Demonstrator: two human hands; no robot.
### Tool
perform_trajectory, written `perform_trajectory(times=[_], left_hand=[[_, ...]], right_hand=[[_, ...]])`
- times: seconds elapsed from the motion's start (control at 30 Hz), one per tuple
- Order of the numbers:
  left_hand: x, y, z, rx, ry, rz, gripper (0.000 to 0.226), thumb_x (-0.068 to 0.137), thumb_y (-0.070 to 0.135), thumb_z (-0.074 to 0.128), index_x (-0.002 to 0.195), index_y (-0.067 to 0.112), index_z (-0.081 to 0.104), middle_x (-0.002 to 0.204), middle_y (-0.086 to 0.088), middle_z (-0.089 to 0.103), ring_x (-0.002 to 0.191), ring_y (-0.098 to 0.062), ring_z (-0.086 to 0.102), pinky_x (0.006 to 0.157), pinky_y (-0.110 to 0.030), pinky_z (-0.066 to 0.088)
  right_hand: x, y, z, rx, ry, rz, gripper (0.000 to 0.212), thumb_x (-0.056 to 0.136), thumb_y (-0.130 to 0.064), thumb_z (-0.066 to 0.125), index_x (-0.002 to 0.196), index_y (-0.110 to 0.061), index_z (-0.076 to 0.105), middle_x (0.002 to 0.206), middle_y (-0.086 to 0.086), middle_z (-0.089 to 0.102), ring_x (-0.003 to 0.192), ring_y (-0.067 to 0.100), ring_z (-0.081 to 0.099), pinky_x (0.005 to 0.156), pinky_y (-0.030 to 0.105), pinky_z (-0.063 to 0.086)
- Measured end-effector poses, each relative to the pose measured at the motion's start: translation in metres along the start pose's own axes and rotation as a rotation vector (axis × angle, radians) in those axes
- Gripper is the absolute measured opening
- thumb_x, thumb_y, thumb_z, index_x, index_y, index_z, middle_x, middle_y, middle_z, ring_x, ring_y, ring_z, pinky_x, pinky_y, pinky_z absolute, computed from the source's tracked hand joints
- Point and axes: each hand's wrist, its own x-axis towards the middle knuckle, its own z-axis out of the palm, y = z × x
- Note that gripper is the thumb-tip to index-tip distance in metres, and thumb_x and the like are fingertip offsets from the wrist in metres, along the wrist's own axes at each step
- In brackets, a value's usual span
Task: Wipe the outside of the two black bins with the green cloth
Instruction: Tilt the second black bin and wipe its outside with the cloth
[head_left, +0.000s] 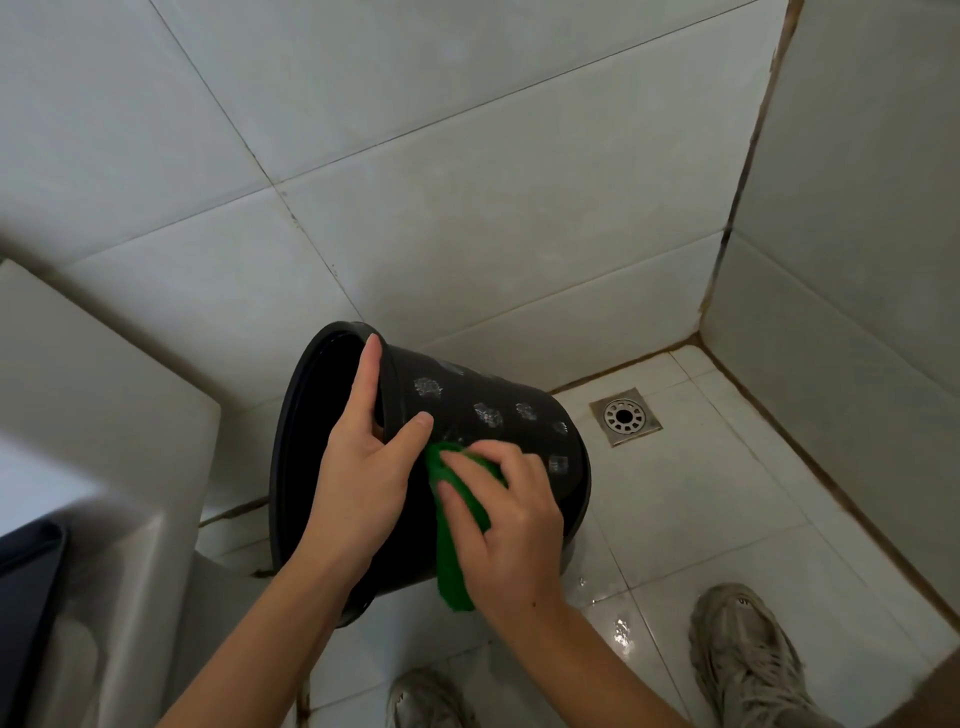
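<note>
One black bin (498, 415) with pale square marks on its side is held tilted above the tiled floor, its mouth turned to the left. My left hand (363, 467) grips its rim, fingers inside the mouth and thumb on the outer wall. My right hand (509, 514) presses the green cloth (452, 561) against the bin's outer side, just right of my left thumb. Part of the cloth hangs down below my palm. No second bin is in view.
A white toilet (104, 467) stands at the left, close to the bin's mouth. A metal floor drain (625, 415) sits at the right near the tiled wall corner. My two grey shoes (748, 654) stand on the wet floor tiles below.
</note>
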Motion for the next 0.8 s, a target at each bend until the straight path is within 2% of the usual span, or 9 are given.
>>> perform_trajectory(times=[0.07,0.17,0.23,0.3,0.4,0.5,0.63,0.73,0.8], left_hand=[[0.000,0.001,0.001,0.001,-0.001,0.003,0.074,0.097,0.005,0.054,0.151,0.044,0.021,0.098,0.042,0.064,0.102,0.006,0.065,0.088,-0.020,0.051],[0.002,-0.001,0.000,0.017,0.012,0.009,0.074,0.096,0.006,0.055,0.151,0.044,0.023,0.103,0.037,0.066,0.103,0.005,0.064,0.092,-0.022,0.049],[0.004,-0.001,0.000,0.039,0.018,0.016,0.074,0.096,0.007,0.056,0.150,0.045,0.023,0.103,0.037,0.065,0.099,0.007,0.064,0.088,-0.019,0.050],[0.003,-0.001,0.001,0.052,0.014,0.019,0.074,0.097,0.008,0.055,0.150,0.046,0.021,0.110,0.034,0.061,0.096,0.008,0.064,0.081,-0.014,0.051],[0.002,-0.001,0.001,0.044,0.000,0.013,0.074,0.097,0.009,0.055,0.151,0.046,0.019,0.121,0.028,0.054,0.103,0.007,0.062,0.082,-0.013,0.051],[0.004,-0.003,0.002,0.053,0.014,0.022,0.075,0.097,0.009,0.055,0.151,0.046,0.019,0.108,0.022,0.060,0.092,0.001,0.065,0.081,-0.017,0.050],[0.004,0.000,0.003,0.066,0.007,0.023,0.074,0.097,0.006,0.053,0.152,0.041,0.019,0.087,0.043,0.063,0.082,0.013,0.064,0.070,-0.010,0.052],[0.003,-0.001,0.003,0.054,0.008,0.023,0.075,0.097,0.005,0.054,0.153,0.041,0.019,0.089,0.045,0.062,0.089,0.011,0.065,0.074,-0.013,0.052],[0.004,-0.003,0.003,0.044,0.011,0.019,0.074,0.097,0.007,0.054,0.152,0.043,0.019,0.090,0.044,0.063,0.090,0.009,0.066,0.079,-0.019,0.051]], right_hand=[[0.005,0.002,-0.001,-0.020,-0.020,-0.005,0.028,0.092,-0.031,0.053,0.107,-0.017,0.073,0.099,-0.003,0.064,0.085,0.010,0.054,0.070,0.008,0.036],[0.031,0.003,0.002,-0.071,-0.042,0.154,0.029,0.091,-0.036,0.052,0.105,-0.021,0.073,0.097,-0.008,0.064,0.083,0.010,0.054,0.065,0.005,0.028],[0.035,0.000,0.004,-0.085,-0.051,0.213,0.030,0.091,-0.037,0.052,0.105,-0.022,0.073,0.097,-0.008,0.063,0.083,0.010,0.054,0.064,0.006,0.026],[0.025,-0.005,0.000,-0.086,-0.066,0.180,0.034,0.091,-0.039,0.048,0.106,-0.021,0.073,0.098,-0.008,0.063,0.083,0.006,0.052,0.065,0.005,0.029],[0.015,-0.007,-0.007,-0.065,-0.108,0.109,0.034,0.091,-0.038,0.048,0.107,-0.020,0.072,0.098,-0.008,0.064,0.084,0.005,0.051,0.068,0.003,0.029],[0.035,-0.002,-0.003,-0.078,-0.117,0.173,0.028,0.091,-0.036,0.054,0.106,-0.021,0.073,0.098,-0.008,0.063,0.085,0.007,0.052,0.065,0.006,0.027],[0.026,-0.010,0.002,-0.084,-0.060,0.193,0.030,0.092,-0.036,0.052,0.107,-0.021,0.072,0.099,-0.008,0.063,0.085,0.006,0.051,0.066,0.005,0.028],[0.007,-0.008,-0.003,-0.042,-0.053,0.100,0.031,0.092,-0.035,0.050,0.108,-0.020,0.072,0.099,-0.007,0.063,0.084,0.005,0.052,0.069,0.006,0.035],[0.016,0.000,-0.001,-0.067,-0.032,0.112,0.031,0.091,-0.036,0.050,0.106,-0.020,0.073,0.098,-0.006,0.064,0.083,0.007,0.053,0.067,0.011,0.037]])
